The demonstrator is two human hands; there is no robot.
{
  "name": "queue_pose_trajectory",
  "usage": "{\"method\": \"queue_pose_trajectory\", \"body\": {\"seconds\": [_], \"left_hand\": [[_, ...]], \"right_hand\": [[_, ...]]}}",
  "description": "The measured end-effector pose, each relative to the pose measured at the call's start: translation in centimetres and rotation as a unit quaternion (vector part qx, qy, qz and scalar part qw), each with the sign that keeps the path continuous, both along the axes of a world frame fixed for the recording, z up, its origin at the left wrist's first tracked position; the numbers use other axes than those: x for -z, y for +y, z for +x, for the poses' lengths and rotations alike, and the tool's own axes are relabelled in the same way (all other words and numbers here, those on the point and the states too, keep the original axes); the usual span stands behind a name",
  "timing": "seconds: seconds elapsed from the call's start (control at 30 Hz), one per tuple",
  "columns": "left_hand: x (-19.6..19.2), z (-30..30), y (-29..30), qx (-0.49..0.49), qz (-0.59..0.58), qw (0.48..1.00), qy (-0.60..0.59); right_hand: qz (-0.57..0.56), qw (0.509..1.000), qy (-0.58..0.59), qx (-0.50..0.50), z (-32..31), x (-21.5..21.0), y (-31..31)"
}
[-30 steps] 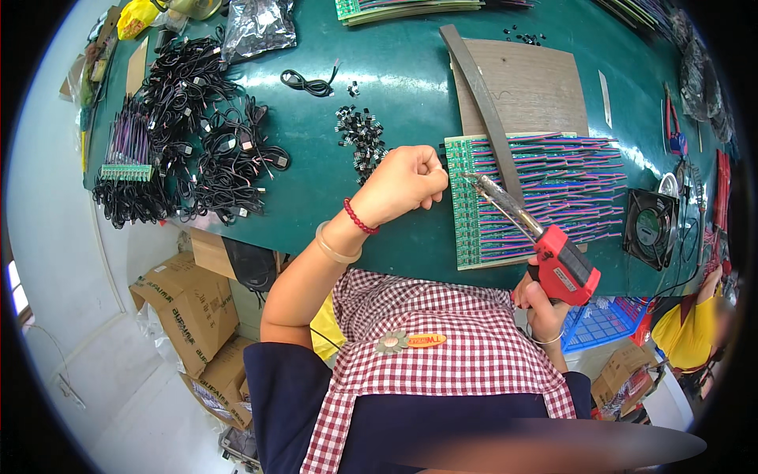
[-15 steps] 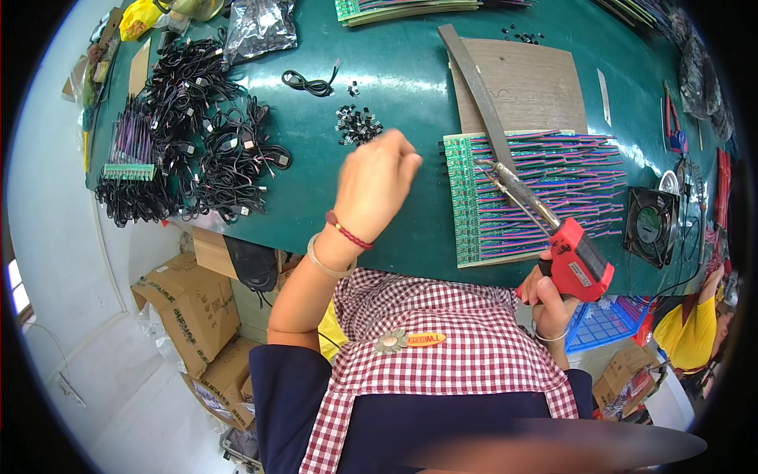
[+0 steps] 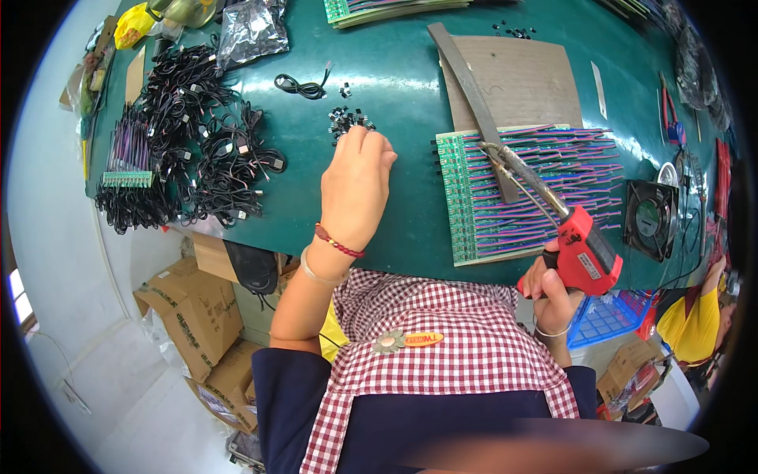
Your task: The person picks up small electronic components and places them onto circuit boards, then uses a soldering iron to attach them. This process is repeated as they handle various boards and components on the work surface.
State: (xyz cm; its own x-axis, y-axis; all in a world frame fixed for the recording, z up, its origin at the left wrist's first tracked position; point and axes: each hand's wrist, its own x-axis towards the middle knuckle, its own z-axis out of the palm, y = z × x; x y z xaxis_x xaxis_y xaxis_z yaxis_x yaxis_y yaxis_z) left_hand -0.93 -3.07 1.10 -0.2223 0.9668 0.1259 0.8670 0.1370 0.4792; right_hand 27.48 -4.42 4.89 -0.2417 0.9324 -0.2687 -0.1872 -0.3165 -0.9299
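Observation:
My left hand (image 3: 355,186) reaches to the near edge of a small pile of black components (image 3: 346,118), its fingers curled together; whatever they pinch is hidden. In my right hand (image 3: 551,294) is a red soldering gun (image 3: 588,254), gripped by its handle. The gun's metal tip lies over a panel of green circuit boards (image 3: 458,209), close to a flat metal bar (image 3: 466,83). Rows of purple, pink and black wires (image 3: 553,189) extend rightward from the boards. The bar crosses the panel and a brown wooden board (image 3: 521,75) behind it.
Bundled black cables (image 3: 229,154) cover the table's left side, with a wired green board strip (image 3: 128,179) on top. A single coiled cable (image 3: 302,85) lies beyond the components. To the right stand a black fan (image 3: 651,220) and pliers (image 3: 673,126). Cardboard boxes (image 3: 193,312) sit below left.
My left hand has moved left and slightly down the picture, its fingertips now at the component pile. The soldering gun has shifted slightly right, still in my right hand.

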Motion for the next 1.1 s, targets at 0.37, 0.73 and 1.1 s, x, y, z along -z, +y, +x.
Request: {"method": "queue_pose_trajectory", "body": {"seconds": [0.37,0.73,1.1], "left_hand": [[-2.0,4.7,-2.2,-0.077,0.008,0.639,-0.766],[-3.9,8.6,-4.5,-0.017,0.013,0.724,-0.689],[-5.0,5.9,-3.5,0.113,-0.094,0.894,-0.423]], "right_hand": [[0.004,0.997,-0.003,-0.082,-5.8,-0.8,1.3],[0.073,0.979,-0.070,-0.177,-7.0,-2.6,1.9],[0.136,0.964,-0.168,-0.157,-6.2,-0.6,1.1]]}}
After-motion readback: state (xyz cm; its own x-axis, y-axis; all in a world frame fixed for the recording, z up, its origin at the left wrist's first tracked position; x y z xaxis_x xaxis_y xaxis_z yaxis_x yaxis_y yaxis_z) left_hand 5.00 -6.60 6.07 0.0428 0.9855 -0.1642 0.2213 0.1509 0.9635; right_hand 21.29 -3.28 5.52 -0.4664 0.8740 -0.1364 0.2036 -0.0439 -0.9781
